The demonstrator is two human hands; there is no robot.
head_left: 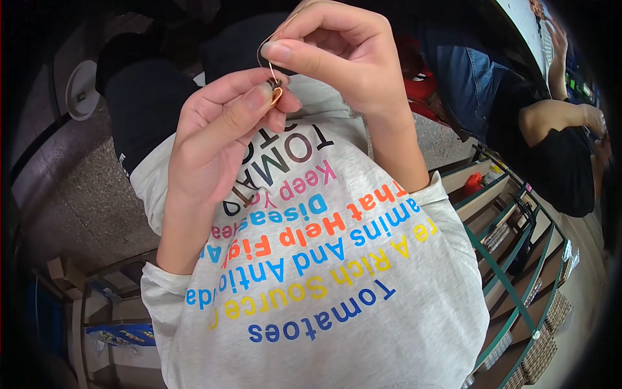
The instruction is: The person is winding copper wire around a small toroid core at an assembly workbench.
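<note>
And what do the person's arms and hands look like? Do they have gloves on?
No gloves! The left grip and right grip are bare hands with five fingers each. I see no watch or bracelet on either wrist. The left sleeve and right sleeve are soft light grey, leaving the forearms bare.
</note>
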